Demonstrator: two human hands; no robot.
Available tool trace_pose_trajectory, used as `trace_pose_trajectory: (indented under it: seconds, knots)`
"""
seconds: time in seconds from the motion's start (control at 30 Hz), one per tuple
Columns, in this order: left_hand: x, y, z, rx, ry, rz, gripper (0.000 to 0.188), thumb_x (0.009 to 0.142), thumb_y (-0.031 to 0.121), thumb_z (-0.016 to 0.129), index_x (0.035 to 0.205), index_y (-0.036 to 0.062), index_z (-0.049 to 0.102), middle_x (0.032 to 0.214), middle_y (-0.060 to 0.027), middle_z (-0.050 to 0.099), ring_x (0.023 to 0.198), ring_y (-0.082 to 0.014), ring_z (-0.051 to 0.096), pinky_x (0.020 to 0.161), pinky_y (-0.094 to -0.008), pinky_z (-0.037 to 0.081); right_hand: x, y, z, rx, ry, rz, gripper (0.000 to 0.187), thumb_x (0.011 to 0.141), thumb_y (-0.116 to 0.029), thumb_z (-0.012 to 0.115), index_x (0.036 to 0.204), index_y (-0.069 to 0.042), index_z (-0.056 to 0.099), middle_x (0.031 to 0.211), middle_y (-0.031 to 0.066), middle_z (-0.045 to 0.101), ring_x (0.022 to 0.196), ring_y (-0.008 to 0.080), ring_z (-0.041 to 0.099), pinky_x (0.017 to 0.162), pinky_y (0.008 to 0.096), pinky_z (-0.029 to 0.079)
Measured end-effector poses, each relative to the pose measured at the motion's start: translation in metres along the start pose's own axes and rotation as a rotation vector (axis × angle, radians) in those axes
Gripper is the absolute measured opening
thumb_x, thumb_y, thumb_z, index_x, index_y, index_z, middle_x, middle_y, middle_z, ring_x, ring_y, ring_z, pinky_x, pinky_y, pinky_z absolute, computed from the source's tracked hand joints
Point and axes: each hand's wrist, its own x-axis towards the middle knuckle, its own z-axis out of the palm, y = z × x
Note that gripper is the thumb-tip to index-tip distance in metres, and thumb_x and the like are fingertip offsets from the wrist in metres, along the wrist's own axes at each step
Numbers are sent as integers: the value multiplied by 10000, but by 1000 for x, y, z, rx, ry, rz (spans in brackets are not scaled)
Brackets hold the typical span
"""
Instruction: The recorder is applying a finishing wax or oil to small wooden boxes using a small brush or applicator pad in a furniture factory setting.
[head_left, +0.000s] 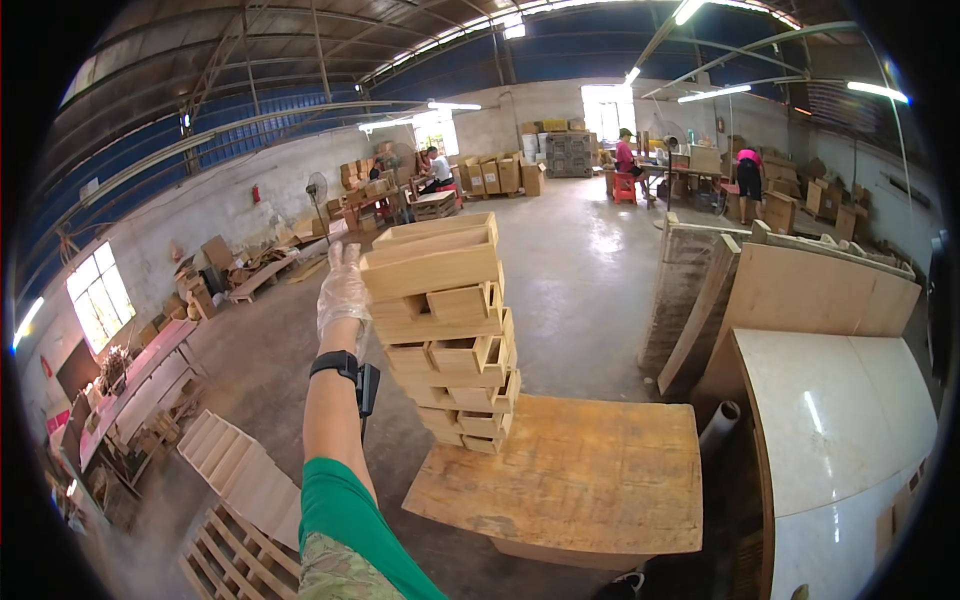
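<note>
A tall stack of pale wooden boxes with small drawers rises from the corner of a worn wooden tabletop. An open-topped wooden box crowns the stack. My left hand, in a clear plastic glove, is raised at the left side of that top box. Its fingers point up and away, stretched out, close against the wood; whether they touch it I cannot tell. A black band with a small device circles my left wrist. My right hand is out of the picture.
Pale wooden pieces lie in a row beside a slatted pallet at lower left. Upright boards and a white-topped table stand at right. Several people, including one on a red stool, are far back among cartons.
</note>
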Motion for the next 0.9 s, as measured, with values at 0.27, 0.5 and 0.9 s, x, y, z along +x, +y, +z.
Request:
trace_pose_trajectory:
  seconds: [0.27,0.5,0.9]
  knots:
    - [2,51,71,-249,276,545,486,815,39,543,1289,143,519,1311,-153,539,1053,-332,615,915,-423,507,-57,83,25,773,162,479,171,876,-175,547,1005,-76,602,769,13,540,693,136,508,602,293,417]
    - [-16,113,58,-325,-89,566,423,824,66,550,1242,135,544,1220,-147,580,1002,-322,624,878,-415,510,-67,44,-35,606,283,716,232,862,-206,567,1012,-40,627,673,-40,508,533,46,415,446,219,325]
    - [-237,484,-88,-1017,-200,1059,224,858,128,577,1078,105,611,1007,-126,648,888,-302,629,827,-386,508,-268,75,-144,1073,1130,1034,275,838,-202,643,1081,-88,584,804,10,596,569,76,523,431,215,358]
